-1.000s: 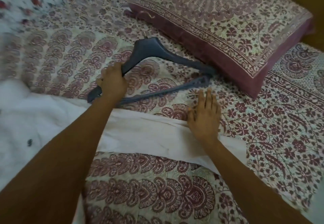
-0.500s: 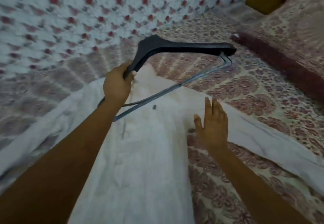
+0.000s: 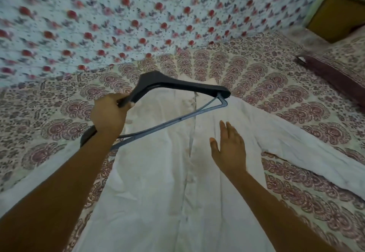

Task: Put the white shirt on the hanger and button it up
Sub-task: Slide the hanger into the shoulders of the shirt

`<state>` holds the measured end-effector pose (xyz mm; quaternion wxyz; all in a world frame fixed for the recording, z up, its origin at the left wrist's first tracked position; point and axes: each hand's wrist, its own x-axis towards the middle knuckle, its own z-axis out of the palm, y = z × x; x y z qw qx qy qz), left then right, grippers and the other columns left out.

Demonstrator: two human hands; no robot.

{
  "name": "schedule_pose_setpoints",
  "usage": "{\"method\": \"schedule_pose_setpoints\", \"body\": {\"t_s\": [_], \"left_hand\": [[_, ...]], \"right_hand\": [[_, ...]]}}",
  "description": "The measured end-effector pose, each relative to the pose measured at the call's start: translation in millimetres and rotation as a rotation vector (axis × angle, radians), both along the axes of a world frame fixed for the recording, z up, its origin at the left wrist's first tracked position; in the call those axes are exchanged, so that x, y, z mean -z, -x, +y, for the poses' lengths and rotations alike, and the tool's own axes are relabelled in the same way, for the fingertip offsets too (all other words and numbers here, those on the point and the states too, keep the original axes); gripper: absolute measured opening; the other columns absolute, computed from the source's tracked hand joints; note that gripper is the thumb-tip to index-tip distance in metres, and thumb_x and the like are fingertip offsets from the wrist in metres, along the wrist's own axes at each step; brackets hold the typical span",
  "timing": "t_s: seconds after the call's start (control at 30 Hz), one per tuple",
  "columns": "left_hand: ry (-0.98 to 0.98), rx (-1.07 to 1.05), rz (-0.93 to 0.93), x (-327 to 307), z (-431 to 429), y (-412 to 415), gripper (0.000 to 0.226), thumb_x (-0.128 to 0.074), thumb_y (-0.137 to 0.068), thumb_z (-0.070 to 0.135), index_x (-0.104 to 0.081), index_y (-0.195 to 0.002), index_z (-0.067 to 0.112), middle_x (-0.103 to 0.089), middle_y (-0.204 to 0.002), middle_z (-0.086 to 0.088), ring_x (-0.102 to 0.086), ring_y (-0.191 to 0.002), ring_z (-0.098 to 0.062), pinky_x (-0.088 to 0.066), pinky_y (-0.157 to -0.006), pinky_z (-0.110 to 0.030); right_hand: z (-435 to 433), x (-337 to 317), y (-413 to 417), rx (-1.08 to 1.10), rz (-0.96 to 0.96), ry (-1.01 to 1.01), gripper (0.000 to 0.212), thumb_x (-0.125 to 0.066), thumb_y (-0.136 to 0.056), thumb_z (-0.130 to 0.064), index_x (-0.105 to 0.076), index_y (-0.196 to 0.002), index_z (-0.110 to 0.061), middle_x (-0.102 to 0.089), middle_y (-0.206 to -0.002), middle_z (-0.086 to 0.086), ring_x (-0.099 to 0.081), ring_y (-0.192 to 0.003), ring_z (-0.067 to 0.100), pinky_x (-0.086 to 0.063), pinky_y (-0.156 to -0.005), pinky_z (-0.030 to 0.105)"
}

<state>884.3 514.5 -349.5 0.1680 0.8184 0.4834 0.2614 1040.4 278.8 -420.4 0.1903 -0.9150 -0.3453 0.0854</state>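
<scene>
The white shirt (image 3: 158, 182) lies spread flat on the bed, front up, its placket running down the middle and a sleeve stretching out to the right. My left hand (image 3: 109, 115) grips one arm of the dark blue hanger (image 3: 173, 85) and holds it lifted above the shirt's collar end. The hanger's thin lower bar slants down toward my wrist. My right hand (image 3: 229, 147) hovers with straight fingers over the shirt's right chest, holding nothing.
The bed is covered by a maroon-patterned sheet (image 3: 276, 86). A pale blue flowered cloth (image 3: 138, 15) lies beyond the shirt. A maroon-edged pillow (image 3: 335, 70) sits at the far right, with a brown box-like object (image 3: 337, 13) behind it.
My left hand lifted the hanger off the bed by the pillow and carried it over the shirt's collar. My right hand left the sleeve and moved over the shirt's chest.
</scene>
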Motion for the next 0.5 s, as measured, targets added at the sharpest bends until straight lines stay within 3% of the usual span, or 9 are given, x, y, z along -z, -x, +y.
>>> {"method": "schedule_pose_setpoints", "body": {"t_s": [0.07, 0.33, 0.5], "left_hand": [[-0.019, -0.034, 0.042, 6, 14, 8, 0.027, -0.067, -0.083, 0.031, -0.07, -0.104, 0.014, -0.071, -0.088, -0.018, -0.063, -0.077, -0.037, -0.042, -0.058, -0.031], [0.032, -0.077, 0.022, 27, 64, -5, 0.024, -0.068, -0.082, 0.024, -0.07, -0.103, 0.01, -0.07, -0.088, -0.019, -0.063, -0.079, -0.036, -0.039, -0.06, -0.031], [0.076, -0.022, -0.024, 59, 95, -20, 0.024, -0.07, -0.08, 0.025, -0.071, -0.1, 0.012, -0.07, -0.086, -0.017, -0.063, -0.078, -0.035, -0.051, -0.067, -0.039]], "right_hand": [[11, 10, -3, 0.002, 0.011, 0.04, 0.067, -0.025, -0.087, -0.042, -0.021, -0.146, -0.009, -0.025, -0.152, 0.016, -0.022, -0.141, 0.03, -0.018, -0.115, 0.042], [84, 40, -40, 0.017, 0.028, 0.177, 0.06, -0.04, -0.095, -0.034, -0.02, -0.145, -0.009, -0.021, -0.153, 0.015, -0.021, -0.142, 0.029, -0.02, -0.116, 0.043], [130, 62, -67, 0.018, 0.062, 0.179, 0.058, -0.045, -0.093, -0.033, -0.027, -0.142, -0.008, -0.025, -0.151, 0.016, -0.026, -0.138, 0.032, -0.027, -0.11, 0.044]]}}
